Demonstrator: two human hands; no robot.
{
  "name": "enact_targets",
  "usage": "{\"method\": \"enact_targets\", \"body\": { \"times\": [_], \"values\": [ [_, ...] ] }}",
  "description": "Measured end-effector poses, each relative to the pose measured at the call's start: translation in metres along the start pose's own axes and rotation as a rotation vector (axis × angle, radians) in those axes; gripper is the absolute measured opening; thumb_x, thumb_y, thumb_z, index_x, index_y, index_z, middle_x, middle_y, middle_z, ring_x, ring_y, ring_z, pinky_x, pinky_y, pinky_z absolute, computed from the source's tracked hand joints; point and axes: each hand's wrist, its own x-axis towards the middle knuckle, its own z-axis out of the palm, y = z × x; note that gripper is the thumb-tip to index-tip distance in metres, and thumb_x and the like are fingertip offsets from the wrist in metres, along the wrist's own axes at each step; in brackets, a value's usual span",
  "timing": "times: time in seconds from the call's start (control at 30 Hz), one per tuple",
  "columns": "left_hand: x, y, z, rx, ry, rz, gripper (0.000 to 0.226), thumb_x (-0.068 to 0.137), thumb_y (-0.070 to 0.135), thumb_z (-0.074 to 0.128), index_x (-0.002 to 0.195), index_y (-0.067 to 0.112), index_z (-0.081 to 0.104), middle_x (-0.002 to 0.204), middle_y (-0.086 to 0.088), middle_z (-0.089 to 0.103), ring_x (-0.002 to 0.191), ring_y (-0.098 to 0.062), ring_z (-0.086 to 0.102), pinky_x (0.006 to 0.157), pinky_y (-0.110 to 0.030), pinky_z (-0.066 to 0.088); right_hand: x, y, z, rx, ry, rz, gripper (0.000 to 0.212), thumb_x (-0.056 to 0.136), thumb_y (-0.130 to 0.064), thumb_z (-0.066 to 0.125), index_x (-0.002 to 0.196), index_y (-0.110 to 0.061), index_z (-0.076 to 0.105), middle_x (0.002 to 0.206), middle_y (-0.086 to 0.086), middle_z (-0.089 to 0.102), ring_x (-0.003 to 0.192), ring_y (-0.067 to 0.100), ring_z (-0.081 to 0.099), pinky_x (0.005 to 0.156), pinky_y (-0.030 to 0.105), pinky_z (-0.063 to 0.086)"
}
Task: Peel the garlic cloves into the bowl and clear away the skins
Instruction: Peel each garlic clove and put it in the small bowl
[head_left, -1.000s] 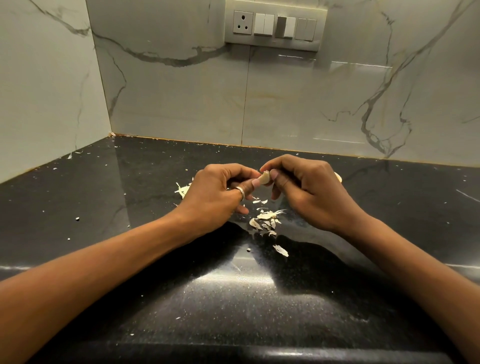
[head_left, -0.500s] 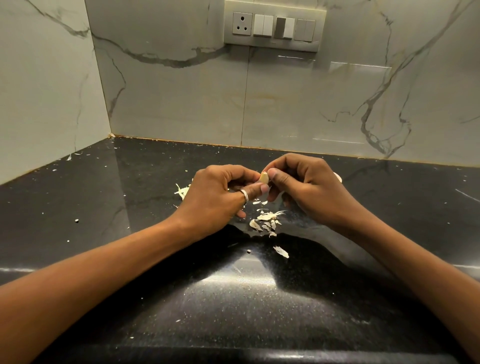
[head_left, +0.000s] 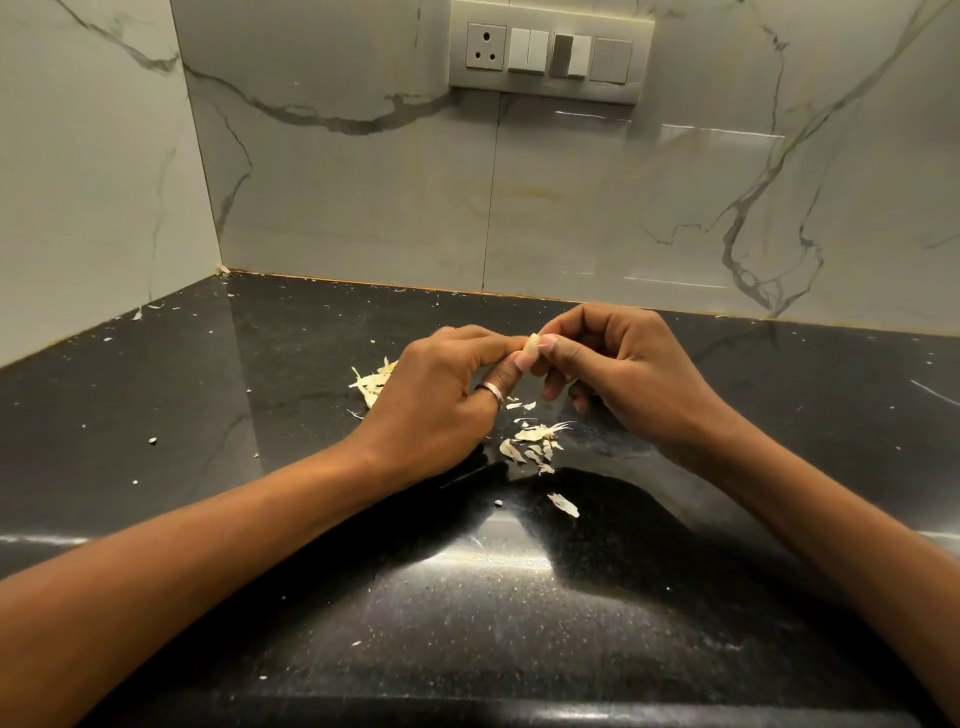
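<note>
A small pale garlic clove (head_left: 532, 347) sits between the fingertips of both hands, above the black counter. My left hand (head_left: 441, 395), with a ring on the thumb, pinches it from the left. My right hand (head_left: 618, 374) pinches it from the right, fingers curled. Dry garlic skins (head_left: 535, 441) lie scattered on the counter just below the hands, with one loose flake (head_left: 563, 504) nearer to me. A second heap of skins (head_left: 371, 384) lies behind my left hand, partly hidden by it. No bowl is in view.
The black polished counter (head_left: 260, 395) meets marble walls at the back and left, forming a corner. A switch panel (head_left: 550, 52) is mounted on the back wall. Tiny crumbs dot the counter on the left.
Both hands have stayed together over the skins, shifting only slightly. The fingertips have turned the clove a little between them.
</note>
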Motion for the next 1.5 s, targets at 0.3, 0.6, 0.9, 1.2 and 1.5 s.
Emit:
{"method": "enact_targets", "body": {
  "times": [0.3, 0.6, 0.9, 1.2, 1.5],
  "values": [
    [0.0005, -0.0004, -0.0024, -0.047, 0.085, 0.096, 0.026, 0.093, 0.018, 0.071, 0.119, 0.015, 0.075, 0.108, 0.005, 0.075, 0.093, -0.001, 0.07, 0.074, -0.024, 0.06, -0.0021, -0.0002, 0.0031, -0.002, 0.003, -0.015, 0.011, 0.096, -0.009, 0.067, 0.104, -0.002, 0.069, 0.088, 0.009, 0.077, 0.078, 0.02, 0.076, 0.054, 0.021, 0.053],
    [0.0007, 0.0003, -0.0027, -0.12, 0.056, 0.001, 0.021, 0.089, 0.014, 0.076, 0.11, 0.017, 0.078, 0.099, 0.011, 0.076, 0.093, 0.003, 0.071, 0.085, -0.029, 0.059, -0.0031, -0.0027, 0.0037, -0.047, 0.002, -0.055, 0.01, 0.097, -0.009, 0.065, 0.099, -0.004, 0.074, 0.083, 0.005, 0.078, 0.074, 0.015, 0.076, 0.053, 0.02, 0.052],
    [0.0006, -0.0016, -0.0035, 0.006, 0.058, 0.128, 0.02, 0.087, 0.011, 0.077, 0.107, 0.015, 0.079, 0.11, 0.005, 0.076, 0.1, 0.0, 0.07, 0.087, -0.023, 0.057, -0.0029, -0.0036, 0.0027, -0.104, -0.01, -0.047, 0.009, 0.096, -0.009, 0.068, 0.093, -0.004, 0.075, 0.081, 0.008, 0.077, 0.071, 0.017, 0.076, 0.053, 0.02, 0.052],
    [0.0, -0.0014, -0.0036, 0.028, 0.055, 0.145, 0.023, 0.086, 0.008, 0.077, 0.108, 0.013, 0.079, 0.11, 0.001, 0.076, 0.098, -0.003, 0.07, 0.086, -0.022, 0.058, -0.0028, -0.003, 0.0044, -0.101, -0.022, -0.024, 0.011, 0.098, -0.007, 0.065, 0.094, -0.002, 0.073, 0.08, 0.006, 0.078, 0.07, 0.016, 0.076, 0.053, 0.021, 0.053],
    [0.0, 0.0024, -0.0035, -0.014, 0.05, 0.124, 0.02, 0.088, 0.011, 0.075, 0.107, 0.013, 0.079, 0.103, 0.004, 0.077, 0.094, 0.0, 0.071, 0.084, -0.023, 0.058, -0.0023, -0.0031, 0.0097, -0.044, -0.019, 0.015, 0.014, 0.1, -0.009, 0.061, 0.089, -0.01, 0.069, 0.08, 0.007, 0.077, 0.071, 0.021, 0.077, 0.049, 0.019, 0.05]
  ]
}}
